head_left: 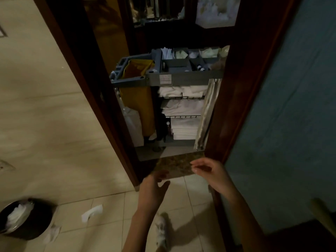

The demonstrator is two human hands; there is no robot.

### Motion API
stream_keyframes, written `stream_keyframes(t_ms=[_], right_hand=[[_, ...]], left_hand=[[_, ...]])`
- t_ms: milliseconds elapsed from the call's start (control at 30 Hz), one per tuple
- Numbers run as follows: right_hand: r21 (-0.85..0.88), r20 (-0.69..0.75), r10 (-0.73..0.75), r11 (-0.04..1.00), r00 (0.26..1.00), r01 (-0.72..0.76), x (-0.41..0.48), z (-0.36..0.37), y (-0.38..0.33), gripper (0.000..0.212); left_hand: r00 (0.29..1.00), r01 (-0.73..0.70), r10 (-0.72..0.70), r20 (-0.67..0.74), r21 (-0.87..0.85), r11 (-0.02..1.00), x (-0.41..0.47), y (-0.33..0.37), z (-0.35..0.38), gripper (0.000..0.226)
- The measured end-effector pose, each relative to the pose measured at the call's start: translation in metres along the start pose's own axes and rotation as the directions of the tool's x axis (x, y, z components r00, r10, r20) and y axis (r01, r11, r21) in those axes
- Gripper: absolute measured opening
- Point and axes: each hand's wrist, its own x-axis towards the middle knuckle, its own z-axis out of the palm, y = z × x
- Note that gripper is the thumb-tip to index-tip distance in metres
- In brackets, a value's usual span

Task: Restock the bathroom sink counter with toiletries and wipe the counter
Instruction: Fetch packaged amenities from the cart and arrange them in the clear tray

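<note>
A grey housekeeping cart (pixel 183 80) stands just outside the doorway. Its top tray (pixel 192 60) holds packets and small bottles of toiletries, and folded white towels (pixel 183 110) fill its wire shelves. A yellow bag (pixel 135 99) hangs on the cart's left side. My left hand (pixel 154 188) and my right hand (pixel 209 172) are stretched forward over the tiled floor near the threshold, fingers relaxed, holding nothing. Both are blurred by motion.
A dark wooden door frame (pixel 101 99) borders the opening on the left, another frame edge (pixel 236 106) on the right. A dark bin (pixel 25 219) with white waste sits at the lower left. Crumpled white papers (pixel 91 212) lie on the floor tiles. A speckled stone threshold (pixel 176 164) crosses the doorway.
</note>
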Motion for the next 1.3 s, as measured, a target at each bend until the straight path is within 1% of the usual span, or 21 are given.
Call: stream_keyframes(t_ms=[100, 167, 300, 400, 533, 600, 667, 767, 867, 967, 1067, 1167, 1233, 1300], right_hand=[[0.029, -0.012, -0.010, 1.000, 1.000, 0.010, 0.051, 0.014, -0.003, 0.019], [0.000, -0.014, -0.017, 1.000, 1.000, 0.017, 0.088, 0.024, -0.010, 0.017], [-0.042, 0.013, -0.108, 0.993, 0.994, 0.109, 0.164, 0.040, -0.034, 0.022], [-0.058, -0.025, -0.122, 0.991, 0.992, 0.120, 0.211, 0.048, -0.045, 0.022], [-0.073, -0.018, -0.086, 0.994, 0.996, 0.084, 0.250, 0.061, -0.046, 0.020], [-0.096, 0.015, -0.079, 0.992, 0.997, 0.080, 0.263, 0.065, -0.043, 0.020], [-0.082, 0.003, -0.088, 0.993, 0.996, 0.088, 0.273, 0.063, -0.039, 0.020], [-0.014, -0.058, -0.016, 1.000, 0.998, 0.015, 0.288, 0.053, -0.033, 0.016], [0.053, -0.105, 0.056, 0.997, 0.993, -0.050, 0.312, 0.038, -0.026, 0.019], [0.060, -0.113, 0.062, 0.997, 0.992, -0.055, 0.346, 0.023, -0.021, 0.023], [0.091, -0.076, 0.083, 0.993, 0.994, -0.076, 0.393, 0.009, -0.016, 0.017], [0.112, -0.108, 0.061, 0.992, 0.992, -0.049, 0.446, -0.017, -0.015, 0.016], [0.132, -0.132, 0.047, 0.991, 0.990, -0.030, 0.478, -0.039, -0.018, 0.016], [0.143, -0.137, 0.026, 0.990, 0.990, -0.007, 0.508, -0.063, -0.018, 0.017]], left_hand=[[1.000, -0.025, 0.025, 0.005, -0.006, 1.000, 0.055, -0.012, -0.005, 0.030], [0.998, -0.059, 0.060, 0.022, -0.031, 0.998, 0.092, -0.020, -0.011, 0.028], [0.996, -0.075, 0.071, -0.054, -0.076, 0.994, 0.173, -0.036, -0.035, 0.027], [0.994, -0.096, 0.093, -0.058, -0.061, 0.994, 0.218, -0.046, -0.049, 0.027], [0.998, -0.051, 0.044, -0.046, -0.179, 0.983, 0.251, -0.063, -0.055, 0.026], [1.000, -0.021, 0.019, -0.013, -0.210, 0.978, 0.266, -0.072, -0.052, 0.028], [1.000, -0.010, 0.015, 0.021, -0.232, 0.973, 0.281, -0.076, -0.046, 0.028], [0.995, 0.032, -0.007, 0.100, -0.255, 0.966, 0.307, -0.072, -0.034, 0.027], [0.986, 0.054, -0.013, 0.164, -0.246, 0.968, 0.338, -0.061, -0.018, 0.026], [0.984, 0.059, -0.018, 0.175, -0.231, 0.971, 0.369, -0.054, -0.003, 0.026], [0.982, 0.126, -0.080, 0.173, -0.277, 0.953, 0.409, -0.047, 0.010, 0.025], [0.982, 0.151, -0.107, 0.154, -0.316, 0.937, 0.461, -0.023, 0.024, 0.025], [0.983, 0.137, -0.087, 0.160, -0.330, 0.934, 0.496, -0.001, 0.033, 0.022], [0.989, 0.090, -0.044, 0.141, -0.332, 0.939, 0.531, 0.022, 0.043, 0.026]])
